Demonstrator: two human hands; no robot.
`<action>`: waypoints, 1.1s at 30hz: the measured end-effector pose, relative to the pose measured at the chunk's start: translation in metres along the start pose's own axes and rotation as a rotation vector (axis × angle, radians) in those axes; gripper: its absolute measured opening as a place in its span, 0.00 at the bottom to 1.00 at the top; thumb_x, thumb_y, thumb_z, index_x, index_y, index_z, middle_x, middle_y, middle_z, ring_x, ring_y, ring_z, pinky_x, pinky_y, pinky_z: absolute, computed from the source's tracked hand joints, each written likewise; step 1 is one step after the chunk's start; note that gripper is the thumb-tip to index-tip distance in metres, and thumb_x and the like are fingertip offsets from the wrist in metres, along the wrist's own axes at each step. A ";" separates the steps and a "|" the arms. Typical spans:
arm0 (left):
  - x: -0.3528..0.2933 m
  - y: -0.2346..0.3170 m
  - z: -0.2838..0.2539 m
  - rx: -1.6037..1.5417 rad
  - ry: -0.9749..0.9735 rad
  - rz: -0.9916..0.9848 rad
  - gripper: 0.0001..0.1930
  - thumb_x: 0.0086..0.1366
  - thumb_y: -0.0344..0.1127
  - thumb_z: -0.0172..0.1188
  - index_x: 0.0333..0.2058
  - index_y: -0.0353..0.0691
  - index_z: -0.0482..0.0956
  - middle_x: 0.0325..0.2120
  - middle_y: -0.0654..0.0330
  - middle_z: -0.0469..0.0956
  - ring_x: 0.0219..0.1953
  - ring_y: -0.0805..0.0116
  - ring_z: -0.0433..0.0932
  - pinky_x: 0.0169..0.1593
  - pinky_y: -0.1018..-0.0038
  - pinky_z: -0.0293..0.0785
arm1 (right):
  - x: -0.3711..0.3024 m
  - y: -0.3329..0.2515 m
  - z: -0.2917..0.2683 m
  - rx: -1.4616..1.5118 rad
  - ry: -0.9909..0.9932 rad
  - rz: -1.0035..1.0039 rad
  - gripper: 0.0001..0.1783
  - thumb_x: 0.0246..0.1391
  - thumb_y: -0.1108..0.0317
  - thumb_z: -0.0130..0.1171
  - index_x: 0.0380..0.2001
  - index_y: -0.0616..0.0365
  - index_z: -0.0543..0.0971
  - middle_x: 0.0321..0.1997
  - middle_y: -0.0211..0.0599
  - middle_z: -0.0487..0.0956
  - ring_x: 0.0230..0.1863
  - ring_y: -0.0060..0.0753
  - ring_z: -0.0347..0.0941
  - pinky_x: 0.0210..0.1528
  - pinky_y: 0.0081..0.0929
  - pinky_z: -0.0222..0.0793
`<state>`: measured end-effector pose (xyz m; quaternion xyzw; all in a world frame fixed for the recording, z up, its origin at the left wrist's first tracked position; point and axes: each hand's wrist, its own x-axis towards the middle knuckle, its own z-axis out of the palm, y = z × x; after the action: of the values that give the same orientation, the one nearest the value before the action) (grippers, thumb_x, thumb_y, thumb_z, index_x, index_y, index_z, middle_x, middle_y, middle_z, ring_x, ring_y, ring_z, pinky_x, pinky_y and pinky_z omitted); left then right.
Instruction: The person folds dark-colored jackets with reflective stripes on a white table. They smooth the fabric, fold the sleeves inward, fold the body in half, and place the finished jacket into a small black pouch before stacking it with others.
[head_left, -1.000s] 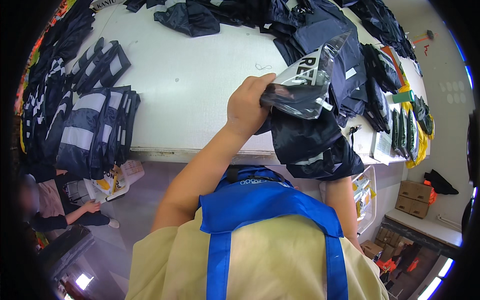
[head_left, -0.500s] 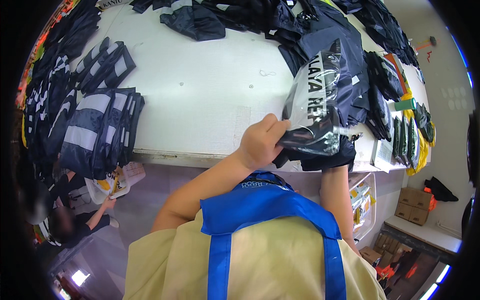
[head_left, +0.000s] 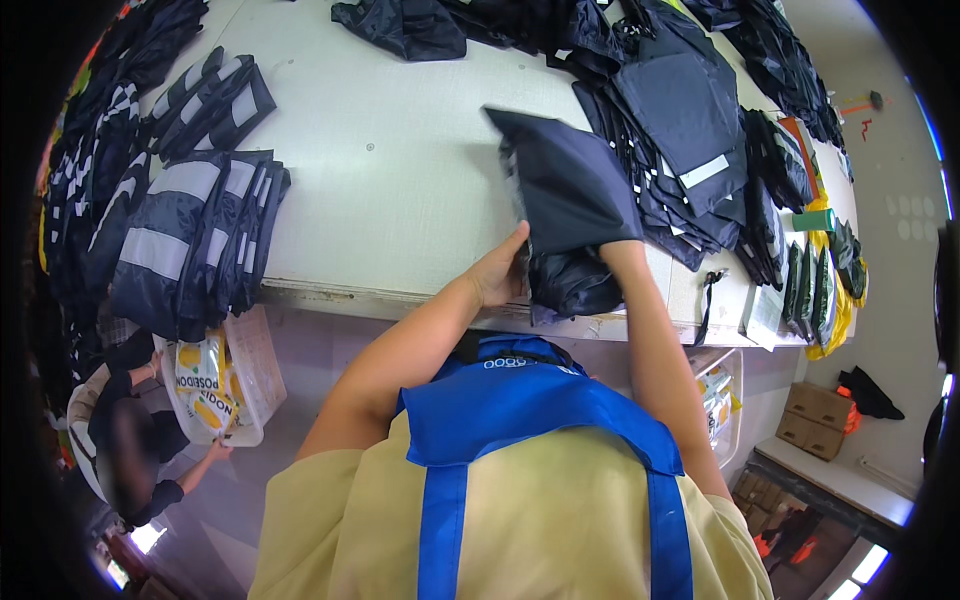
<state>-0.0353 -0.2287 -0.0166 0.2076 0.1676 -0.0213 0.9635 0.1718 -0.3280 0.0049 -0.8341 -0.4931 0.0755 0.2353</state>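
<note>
A dark navy fabric pouch [head_left: 575, 190] stands raised at the table's front edge, its far corner pointing away to the left. Below its fold sits a black, creased bundle [head_left: 575, 285]. My left hand [head_left: 498, 270] is closed on the pouch's left side, thumb up along the edge. From the right, my right hand [head_left: 624, 256] reaches in under the fold of the pouch; the fabric hides its fingers. Close by on the right lies a spread pile of flat dark pouches [head_left: 680, 130] with small white tags.
Folded navy garments with pale stripes [head_left: 190, 230] are stacked at the left. At right are a green roll [head_left: 812, 220], bagged dark packs [head_left: 808, 285] and a black strap [head_left: 708, 300]. Lower left, another person holds a white basket [head_left: 262, 375] of yellow-and-white packets.
The clear-bagged pack with a printed white panel no longer shows; dark pouch fabric now faces up, farther left. The other person's basket has come more into view.
</note>
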 end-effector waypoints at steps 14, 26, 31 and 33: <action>-0.015 -0.004 0.010 0.113 0.235 -0.014 0.32 0.56 0.41 0.66 0.57 0.40 0.65 0.52 0.58 0.72 0.53 0.63 0.73 0.55 0.64 0.71 | 0.010 -0.027 -0.032 -0.209 -0.509 -0.345 0.28 0.55 0.70 0.45 0.61 0.61 0.65 0.67 0.49 0.61 0.70 0.46 0.52 0.71 0.33 0.44; -0.019 -0.020 -0.010 -0.085 0.190 -0.038 0.33 0.58 0.48 0.65 0.57 0.40 0.66 0.51 0.57 0.74 0.52 0.66 0.74 0.53 0.64 0.72 | 0.067 -0.136 -0.021 -0.310 -0.396 -0.096 0.34 0.54 0.43 0.50 0.58 0.51 0.70 0.64 0.45 0.65 0.65 0.44 0.59 0.67 0.34 0.49; -0.023 -0.010 0.018 0.555 0.840 0.458 0.27 0.54 0.42 0.67 0.49 0.35 0.70 0.43 0.56 0.73 0.45 0.63 0.72 0.51 0.67 0.69 | 0.063 -0.085 0.029 -0.302 0.314 -0.450 0.24 0.50 0.45 0.53 0.44 0.47 0.78 0.48 0.44 0.77 0.50 0.43 0.72 0.54 0.33 0.63; -0.037 0.000 0.045 1.216 0.998 0.931 0.24 0.49 0.37 0.69 0.42 0.35 0.70 0.35 0.56 0.68 0.37 0.64 0.68 0.44 0.68 0.68 | 0.081 -0.133 -0.027 -0.356 -0.359 -0.197 0.34 0.51 0.43 0.53 0.57 0.50 0.67 0.62 0.43 0.64 0.63 0.39 0.58 0.64 0.30 0.51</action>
<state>-0.0564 -0.2480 0.0343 0.7113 0.4238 0.3771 0.4150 0.1172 -0.2139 0.0993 -0.7834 -0.6114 0.1111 -0.0002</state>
